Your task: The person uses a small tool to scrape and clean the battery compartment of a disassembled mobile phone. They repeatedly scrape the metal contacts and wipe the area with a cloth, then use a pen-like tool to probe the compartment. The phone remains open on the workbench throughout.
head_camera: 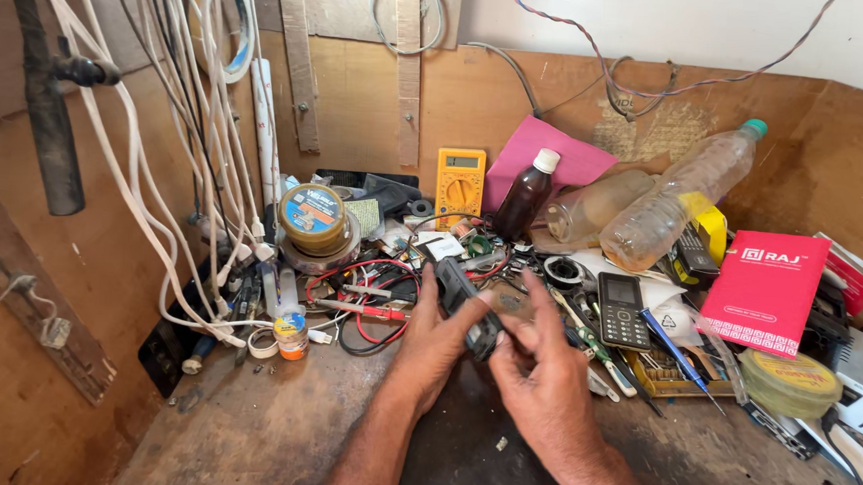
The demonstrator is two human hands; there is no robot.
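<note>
Over the messy bench [274,431], left hand [433,343] and right hand [540,371] both pinch a small black part [467,308]. It looks light and stiff; hold its sides.

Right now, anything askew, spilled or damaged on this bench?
No spill or clear damage shows. Two clear plastic bottles lie tipped over against the back corner, resting on clutter. The red booklet sits propped at a slant. Left hand and right hand both grip a small black device. Otherwise, just crowded tools and wires.
</note>
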